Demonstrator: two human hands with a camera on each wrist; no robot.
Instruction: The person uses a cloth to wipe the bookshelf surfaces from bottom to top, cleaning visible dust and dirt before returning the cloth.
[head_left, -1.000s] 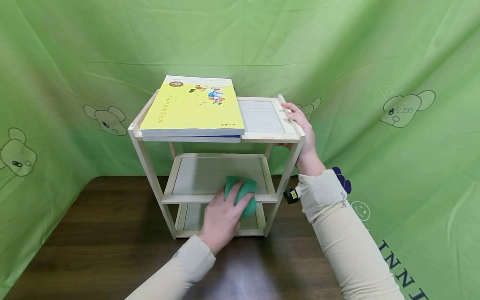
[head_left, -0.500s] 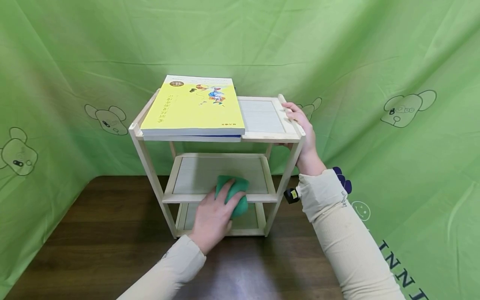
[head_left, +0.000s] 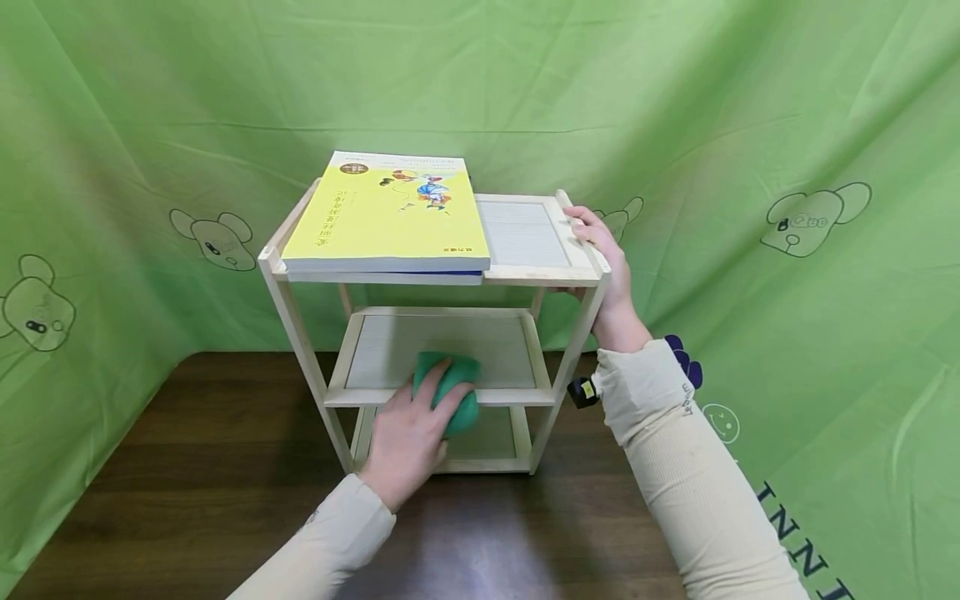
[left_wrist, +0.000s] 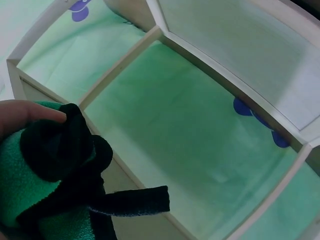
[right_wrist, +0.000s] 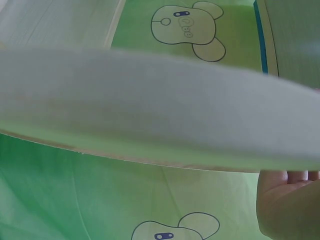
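Observation:
My left hand (head_left: 405,437) grips a green cloth (head_left: 467,408) against the front rail of the middle shelf (head_left: 517,397), fingers spread and bent over it. In the left wrist view, the cloth (left_wrist: 20,167) has dark edging and a loose dark strap, with a fingertip pressing on it. My right hand (head_left: 611,275) holds the right side rail of the pale wooden rack's top shelf (head_left: 540,272), fingers hooked over the rail. In the right wrist view, that hand (right_wrist: 287,207) shows below a blurred wooden upright, its fingers partly hidden.
A stack of books, a yellow one (head_left: 390,217) on top, covers the left part of the top shelf. The bottom shelf (head_left: 487,465) sits just above the dark wooden floor (head_left: 210,467). Green printed fabric (head_left: 480,83) hangs behind and at both sides.
My left hand has slid left along the front rail of the middle shelf with the green cloth. The right hand, rack and books stay in place.

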